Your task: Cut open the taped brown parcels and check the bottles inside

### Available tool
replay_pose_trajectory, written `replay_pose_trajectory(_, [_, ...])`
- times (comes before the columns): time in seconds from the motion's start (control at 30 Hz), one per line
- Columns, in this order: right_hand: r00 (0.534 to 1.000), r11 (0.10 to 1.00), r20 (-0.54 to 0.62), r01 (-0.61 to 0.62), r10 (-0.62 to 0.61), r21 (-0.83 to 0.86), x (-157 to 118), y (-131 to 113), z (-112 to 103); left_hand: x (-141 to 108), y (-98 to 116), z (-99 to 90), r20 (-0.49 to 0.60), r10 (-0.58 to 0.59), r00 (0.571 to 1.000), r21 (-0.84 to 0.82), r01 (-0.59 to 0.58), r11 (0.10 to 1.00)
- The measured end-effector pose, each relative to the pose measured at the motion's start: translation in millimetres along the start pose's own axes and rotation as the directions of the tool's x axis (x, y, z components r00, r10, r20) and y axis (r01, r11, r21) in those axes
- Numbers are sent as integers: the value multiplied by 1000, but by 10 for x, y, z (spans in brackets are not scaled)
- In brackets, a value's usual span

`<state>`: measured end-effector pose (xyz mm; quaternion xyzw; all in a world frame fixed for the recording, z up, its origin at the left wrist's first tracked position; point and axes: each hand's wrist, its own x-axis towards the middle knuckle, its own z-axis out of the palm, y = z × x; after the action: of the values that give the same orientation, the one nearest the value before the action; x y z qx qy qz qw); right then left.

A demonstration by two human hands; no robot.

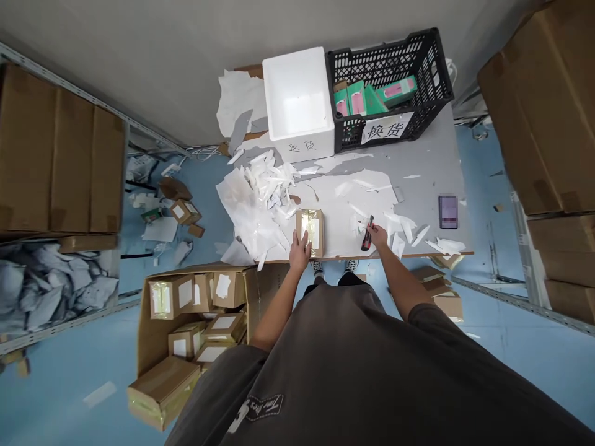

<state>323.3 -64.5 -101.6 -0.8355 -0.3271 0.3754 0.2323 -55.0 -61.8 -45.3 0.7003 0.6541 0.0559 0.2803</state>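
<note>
A small brown carton (316,230) with yellowish tape lies near the front edge of the table (418,179). My left hand (300,253) rests on its left side, thumb and fingers apart, touching the cardboard and tape. To the right, my right hand (379,236) is wrapped round a red and black box cutter (367,234), which points away from me over the table. White paper scraps (272,179) are heaped behind and left of the carton, and more strips lie right of the cutter.
At the back stand a white foam box (300,99) and a black crate (395,130) with green boxes. A dark-screened device (449,212) lies at right. A large open carton (153,334) of small boxes stands at lower left. Shelves flank both sides.
</note>
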Motion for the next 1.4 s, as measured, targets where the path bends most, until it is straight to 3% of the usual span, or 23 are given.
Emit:
replay_pose_trajectory(0.1, [994,996,-111,-18,9,-87,13,-126,-3,-19,54,-16,-2,-10,1000,20,10,1000])
replay_pose_trajectory(0.17, [994,994,-103,35,-46,-103,-103,-332,77,-23,126,-25,-22,-18,1000,43,19,999])
replay_pose_trajectory(0.27, [985,986,84,155,-149,-65,-456,-717,403,-16,268,-51,-46,-42,998,84,46,995])
replay_pose_trajectory(0.4, [918,967,320,252,-233,-19,-983,-1093,991,19,363,-188,-11,-83,996,77,83,994])
replay_pose_trajectory(0.47, [927,976,334,204,-169,-72,-1132,-1192,1179,40,273,-317,29,-95,995,15,95,995])
replay_pose_trajectory(0.57, [936,967,319,206,-150,-150,-1169,-1314,1282,44,-55,-515,60,-116,991,-140,123,982])
replay_pose_trajectory(0.63, [924,952,330,257,-192,-167,-1139,-1414,1304,25,-325,-594,24,-149,989,-276,149,949])
replay_pose_trajectory(0.73, [902,930,354,324,-249,-172,-1156,-1583,1402,-1,-632,-614,-118,-200,973,-415,135,900])
replay_pose_trajectory(0.83, [886,888,342,401,-313,-224,-1303,-1718,1619,21,-724,-591,-234,-135,963,-304,59,951])
replay_pose_trajectory(0.97, [895,852,306,417,-324,-317,-1514,-1766,1870,85,-633,-564,-65,139,988,-36,-141,989])
replay_pose_trajectory(1.07, [907,886,249,398,-340,-239,-1535,-1700,1845,83,-561,-526,1,208,978,1,-208,978])
replay_pose_trajectory(1.17, [900,910,233,400,-367,-113,-1476,-1585,1677,57,-536,-495,23,241,970,3,-241,970])
replay_pose_trajectory(1.33, [935,948,178,283,-307,149,-1363,-1371,1420,72,-551,-554,-8,184,983,-96,-184,978])
replay_pose_trajectory(1.4, [950,956,206,189,-236,223,-1336,-1281,1379,76,-561,-596,21,210,977,-138,-206,969])
